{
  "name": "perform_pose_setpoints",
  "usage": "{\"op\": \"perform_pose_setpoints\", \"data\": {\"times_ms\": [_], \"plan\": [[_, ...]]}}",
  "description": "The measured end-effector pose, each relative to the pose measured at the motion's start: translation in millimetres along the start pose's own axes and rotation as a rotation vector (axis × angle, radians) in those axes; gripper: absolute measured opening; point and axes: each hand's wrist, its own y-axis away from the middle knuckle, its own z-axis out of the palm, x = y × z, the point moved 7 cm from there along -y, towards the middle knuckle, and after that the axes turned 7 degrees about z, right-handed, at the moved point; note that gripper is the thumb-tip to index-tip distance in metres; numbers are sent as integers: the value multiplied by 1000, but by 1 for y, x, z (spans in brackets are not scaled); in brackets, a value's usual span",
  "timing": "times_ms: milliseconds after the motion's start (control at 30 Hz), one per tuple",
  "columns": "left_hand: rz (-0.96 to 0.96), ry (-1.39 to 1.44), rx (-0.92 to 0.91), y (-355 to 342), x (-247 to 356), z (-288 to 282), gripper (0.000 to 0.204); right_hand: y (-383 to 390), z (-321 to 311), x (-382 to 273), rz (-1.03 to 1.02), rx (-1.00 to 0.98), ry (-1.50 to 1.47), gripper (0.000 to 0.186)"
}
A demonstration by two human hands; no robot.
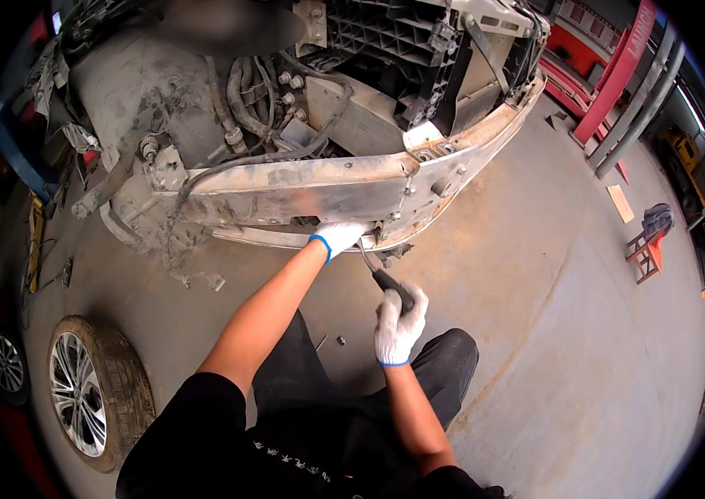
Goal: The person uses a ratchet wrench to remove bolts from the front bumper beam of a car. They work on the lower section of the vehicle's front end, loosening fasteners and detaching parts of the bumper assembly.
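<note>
A dusty metal bumper beam (286,187) runs across the stripped front of a car. My left hand (342,237), in a white glove with a blue cuff, reaches up to the beam's lower edge; its fingertips are hidden there. In my right hand (400,324), gloved the same way, is a black-handled tool (392,287) with a slim, slightly bent metal shaft. The fingers are closed round its handle. Its shaft points up toward the beam's underside, beside my left hand, and I cannot make out what the tip touches.
A loose wheel (98,391) stands on the floor at the left. Between my legs lies a small metal part (341,340). A cable (227,166) hangs over the beam. Farther right are a red lift post (618,75), a small stool (645,256) and a flat board (619,204).
</note>
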Motion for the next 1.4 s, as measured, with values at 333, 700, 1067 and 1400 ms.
{"op": "perform_pose_setpoints", "data": {"times_ms": [333,700,1067,1400], "plan": [[-124,275,49,-7,3,12,34,0,-39,63,246,30,-135,16],[-31,201,232,-11,-20,17,37,-38,-10,24,486,8,-201,18],[-119,-196,316,10,25,-14,41,15,-43,31,322,-79,-311,15],[18,-462,434,9,33,-7,24,24,-81,102,475,25,-164,17]]}}
